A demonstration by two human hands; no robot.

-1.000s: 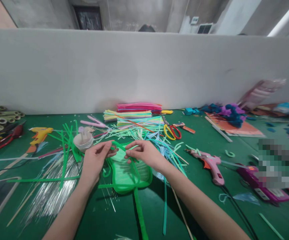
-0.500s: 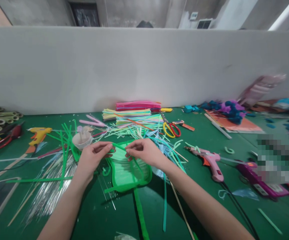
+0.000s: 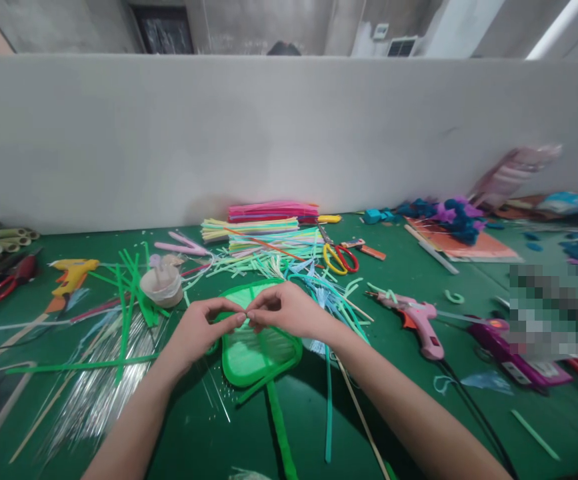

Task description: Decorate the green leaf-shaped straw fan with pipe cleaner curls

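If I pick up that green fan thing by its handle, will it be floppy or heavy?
The green fan probably feels light, because it looks flat and thin. Its handle is likely stiff, since it looks nearly straight. The green strip might snag; its end pokes out.

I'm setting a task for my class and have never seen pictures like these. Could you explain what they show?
No machine here: a camera on the person's head looks forward and down. The left hand and right hand are bare, fingertips together over a green, fan-shaped piece with a handle; anything pinched is mostly hidden. On the green table are bundles of coloured strips, scissors, a yellow glue gun, a pink glue gun and a small bowl.
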